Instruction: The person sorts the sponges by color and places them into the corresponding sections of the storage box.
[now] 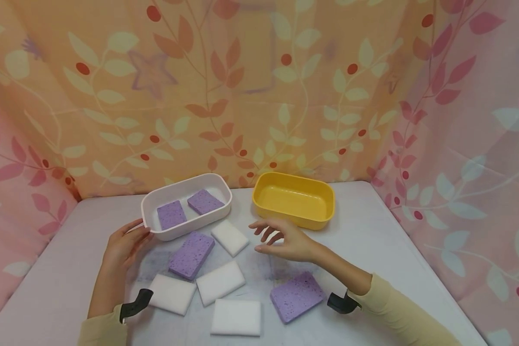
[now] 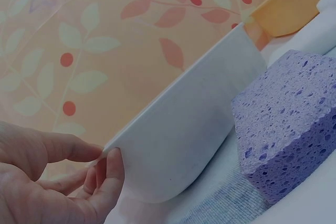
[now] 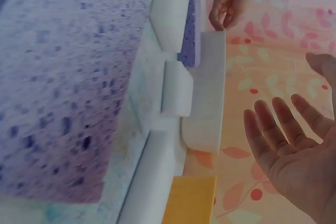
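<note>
My left hand (image 1: pixel 122 244) pinches the near left rim of a white tub (image 1: pixel 171 234); the left wrist view shows thumb and fingers on its edge. Inside that tub lie two purple sponges, one on the left (image 1: pixel 171 215) and one on the right (image 1: pixel 204 202). In the air over the table, my right hand (image 1: pixel 285 240) holds nothing, its fingers loosely bent and spread. Just behind it stands a yellow tub (image 1: pixel 294 218) with nothing in it. A purple sponge (image 1: pixel 192 255) lies in front of the white tub, and another (image 1: pixel 297 297) lies nearer me on the right.
Several white sponges lie on the table: one (image 1: pixel 230 238) between the tubs, others at the left (image 1: pixel 172 294), middle (image 1: pixel 221 282) and front (image 1: pixel 236 317). Patterned curtains (image 1: pixel 259 96) hang close behind the tubs and along both sides of the table (image 1: pixel 398 269).
</note>
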Demonstrator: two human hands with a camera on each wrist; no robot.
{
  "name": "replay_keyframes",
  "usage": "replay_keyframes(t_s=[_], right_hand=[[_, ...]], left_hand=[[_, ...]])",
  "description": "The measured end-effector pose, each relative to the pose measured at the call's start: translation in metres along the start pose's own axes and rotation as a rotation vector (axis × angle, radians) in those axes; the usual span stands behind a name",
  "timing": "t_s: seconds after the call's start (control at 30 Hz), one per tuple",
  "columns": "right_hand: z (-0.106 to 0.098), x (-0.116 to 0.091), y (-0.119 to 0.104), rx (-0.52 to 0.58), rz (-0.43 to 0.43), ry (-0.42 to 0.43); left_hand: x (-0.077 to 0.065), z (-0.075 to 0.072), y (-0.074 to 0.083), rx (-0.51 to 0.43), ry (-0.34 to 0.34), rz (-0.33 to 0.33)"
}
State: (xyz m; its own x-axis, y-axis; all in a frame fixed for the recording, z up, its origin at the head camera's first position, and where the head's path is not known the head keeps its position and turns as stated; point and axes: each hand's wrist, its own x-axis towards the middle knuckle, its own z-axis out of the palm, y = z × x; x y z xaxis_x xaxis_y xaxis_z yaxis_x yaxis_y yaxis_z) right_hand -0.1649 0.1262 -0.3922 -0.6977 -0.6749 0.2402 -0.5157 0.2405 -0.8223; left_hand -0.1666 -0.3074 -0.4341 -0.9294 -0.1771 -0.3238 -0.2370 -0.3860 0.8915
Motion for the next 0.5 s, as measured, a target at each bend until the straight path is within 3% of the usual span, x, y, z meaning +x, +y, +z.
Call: replay_keyframes(t_s=[0.5], right_hand=[[-0.021, -0.036, 0.026, 0.082, 0.083, -0.234]], left_hand=[[-0.001, 0.001, 0.000, 0.038, 0.015, 0.003]])
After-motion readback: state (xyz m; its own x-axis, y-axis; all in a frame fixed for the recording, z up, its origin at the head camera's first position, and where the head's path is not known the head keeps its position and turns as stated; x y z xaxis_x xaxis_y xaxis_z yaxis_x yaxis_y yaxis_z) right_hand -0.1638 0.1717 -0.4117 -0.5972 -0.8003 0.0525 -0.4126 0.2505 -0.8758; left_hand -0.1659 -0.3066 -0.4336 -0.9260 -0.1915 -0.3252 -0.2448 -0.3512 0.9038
